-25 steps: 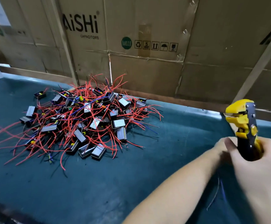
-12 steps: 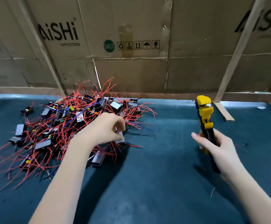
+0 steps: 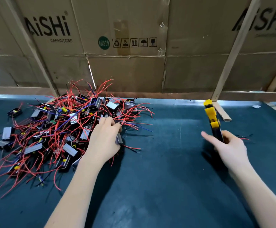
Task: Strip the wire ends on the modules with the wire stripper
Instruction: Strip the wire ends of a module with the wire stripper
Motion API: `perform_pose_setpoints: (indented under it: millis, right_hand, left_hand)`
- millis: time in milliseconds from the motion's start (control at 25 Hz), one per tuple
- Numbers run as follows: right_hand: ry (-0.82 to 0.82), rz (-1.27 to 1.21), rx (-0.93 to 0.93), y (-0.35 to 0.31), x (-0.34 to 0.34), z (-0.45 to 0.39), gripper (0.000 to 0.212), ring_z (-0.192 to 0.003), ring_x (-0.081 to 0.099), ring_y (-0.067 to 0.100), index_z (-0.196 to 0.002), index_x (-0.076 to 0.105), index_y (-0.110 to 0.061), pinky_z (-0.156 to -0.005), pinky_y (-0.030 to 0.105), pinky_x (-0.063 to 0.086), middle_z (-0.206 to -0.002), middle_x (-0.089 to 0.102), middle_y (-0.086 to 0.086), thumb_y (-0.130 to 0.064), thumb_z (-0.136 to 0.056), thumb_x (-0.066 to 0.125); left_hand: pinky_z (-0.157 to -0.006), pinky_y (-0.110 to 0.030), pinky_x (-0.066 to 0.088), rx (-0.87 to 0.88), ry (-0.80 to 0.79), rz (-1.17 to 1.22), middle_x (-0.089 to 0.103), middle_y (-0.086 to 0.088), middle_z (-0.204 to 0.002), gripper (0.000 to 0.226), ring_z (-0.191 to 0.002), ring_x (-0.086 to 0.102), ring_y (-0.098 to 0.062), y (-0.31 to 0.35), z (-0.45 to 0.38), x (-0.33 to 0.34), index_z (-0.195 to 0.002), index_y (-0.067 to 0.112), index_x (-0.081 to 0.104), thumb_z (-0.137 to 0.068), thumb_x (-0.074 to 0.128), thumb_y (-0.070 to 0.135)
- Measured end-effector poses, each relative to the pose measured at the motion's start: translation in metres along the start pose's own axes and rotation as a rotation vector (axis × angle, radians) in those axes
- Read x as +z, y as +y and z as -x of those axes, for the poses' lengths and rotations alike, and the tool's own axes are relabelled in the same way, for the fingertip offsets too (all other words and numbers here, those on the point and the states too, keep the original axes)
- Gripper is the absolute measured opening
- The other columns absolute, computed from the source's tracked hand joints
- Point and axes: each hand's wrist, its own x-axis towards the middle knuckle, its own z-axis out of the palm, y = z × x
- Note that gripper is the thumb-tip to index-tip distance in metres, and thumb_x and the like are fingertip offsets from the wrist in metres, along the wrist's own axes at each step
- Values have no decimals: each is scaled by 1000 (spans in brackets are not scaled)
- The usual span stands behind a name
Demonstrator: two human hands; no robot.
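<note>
A heap of small black and silver modules [image 3: 63,129] with tangled red, blue and black wires lies on the dark green table at the left. My left hand [image 3: 104,139] reaches into the heap's right edge, its fingers curled round one silver-sided module [image 3: 118,139]. At the right, my right hand [image 3: 228,145] grips the black handle of a yellow and black wire stripper [image 3: 212,119], which stands upright with its yellow head pointing away from me. My right index finger sticks out to the left.
A wall of brown cardboard boxes [image 3: 134,46] braced with wooden slats [image 3: 229,53] runs along the table's far edge. A loose module [image 3: 14,112] lies apart at the far left. Wire scraps [image 3: 244,137] lie near my right hand.
My left hand left the stripper, crossed to the heap and now grips a module at its right edge. My right hand keeps the stripper upright and has barely shifted.
</note>
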Motion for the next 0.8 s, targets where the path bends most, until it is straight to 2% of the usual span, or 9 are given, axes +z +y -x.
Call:
perform_pose_setpoints:
  millis: [80,160,240,280,360,440,600,680,800]
  right_hand:
    - [-54,-142,56,0,-3,-2,45,-67,42,21,-65,46,-18,-68,36,32,-64,44,1,-48,-73,79]
    - [-83,-175,61,-1,-2,-1,46,-66,42,20,-66,45,-18,-69,36,32,-65,44,1,-48,-72,79]
    - [-102,-151,14,-2,0,2,49,-65,37,21,-67,41,-17,-68,36,28,-65,39,2,-48,-73,79]
    - [-110,-142,-9,-3,0,4,50,-66,36,21,-66,40,-17,-68,36,27,-66,37,3,-48,-73,79]
    - [-110,-123,-39,-4,1,6,50,-66,36,20,-65,40,-16,-66,35,27,-65,37,1,-46,-75,79]
    - [-79,-62,-79,-4,2,7,48,-63,36,18,-64,42,-14,-61,32,28,-59,37,-7,-44,-75,79]
    - [-10,71,-160,-4,3,8,38,-56,42,4,-67,51,-20,-54,23,31,-49,44,-15,-43,-74,80]
    - [19,123,-194,-4,3,8,35,-59,47,0,-71,54,-19,-54,18,34,-53,48,-12,-42,-73,80]
    - [45,174,-249,-5,3,8,34,-63,49,-3,-73,55,-19,-57,11,37,-59,51,-8,-41,-72,81]
  left_hand:
    - [-91,-31,39,59,52,290,56,6,-109,41,-107,48,-19,2,7,-8,-104,25,67,-68,83,38]
    - [-93,-26,44,133,68,837,64,10,-109,43,-108,56,-13,8,13,-20,-106,29,69,-67,84,40]
    - [-92,-27,49,227,-29,1267,67,5,-113,46,-108,62,-13,21,16,-23,-115,25,66,-72,83,30]
    - [-92,-27,50,258,-109,1358,68,0,-113,46,-108,63,-15,28,17,-21,-117,21,64,-74,83,23]
    - [-95,-30,51,269,-282,1333,69,-8,-112,45,-106,65,-18,39,16,-10,-116,13,61,-76,82,7]
    - [-96,-35,51,214,-389,1175,71,-10,-107,43,-98,67,-19,45,17,3,-110,9,60,-74,80,-3]
    - [-77,-22,49,175,-301,872,65,5,-99,46,-80,56,-6,40,17,10,-104,22,59,-69,87,15]
    - [-74,-26,51,204,-329,898,62,3,-103,48,-80,56,-11,33,16,5,-111,23,56,-74,78,2]
    - [-85,-27,51,304,-123,922,65,4,-110,53,-93,61,-12,26,16,-3,-113,19,63,-76,57,-18]
